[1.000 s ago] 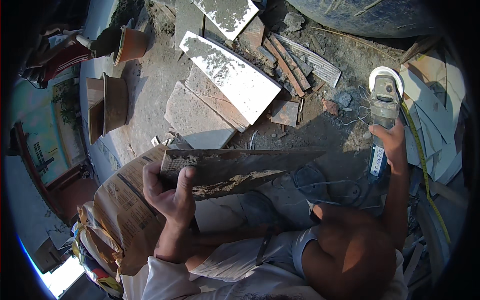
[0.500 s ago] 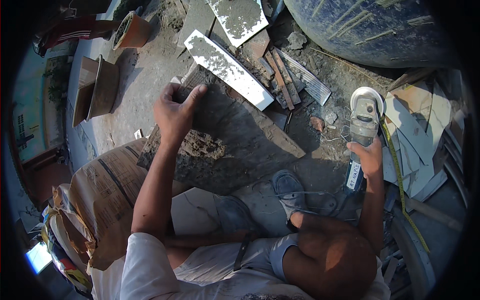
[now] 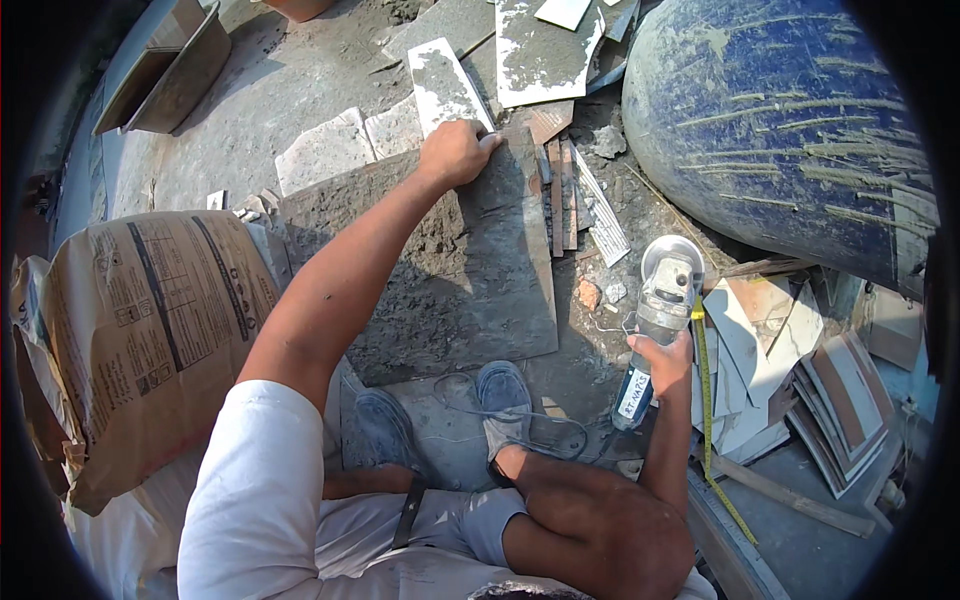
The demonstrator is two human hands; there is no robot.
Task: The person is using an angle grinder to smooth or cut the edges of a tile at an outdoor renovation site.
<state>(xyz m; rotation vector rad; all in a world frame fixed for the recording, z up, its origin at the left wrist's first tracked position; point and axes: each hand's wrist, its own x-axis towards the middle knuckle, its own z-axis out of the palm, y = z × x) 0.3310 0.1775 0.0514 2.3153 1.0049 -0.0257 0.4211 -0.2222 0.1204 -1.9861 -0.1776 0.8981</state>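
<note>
Two bare hands are at work, and from where I stand both are occupied. The left hand (image 3: 460, 153) is folded over the far edge of a grey slab (image 3: 490, 270), gripping it with the thumb stretched out to the right; the fingertips are hidden. The right hand (image 3: 665, 362) is wrapped around the body of an angle grinder (image 3: 665, 295).

The slab lies before the person, just beyond the shoes (image 3: 503, 400), between a brown paper sack (image 3: 160, 310) and the grinder. Its longer run seems to go left to right, rising slightly away toward the right, and its broad rough face is turned up. The grinder's long axis points away from the person, leaning a touch right, pale disc (image 3: 658, 250) at the far end and the blue-green handle end nearest the knee.

Half a second ago the slab stood askew, one edge slanting down to the right, with the hand at its left corner; now it has swung round and that hand is farther right, over the near end of a white tile strip (image 3: 440, 85). The grinder has stayed in the right hand.

The slab is crusted with dried mortar, thick and lumpy around its middle, smoother and darker toward the right, its right edge fairly straight.
</note>
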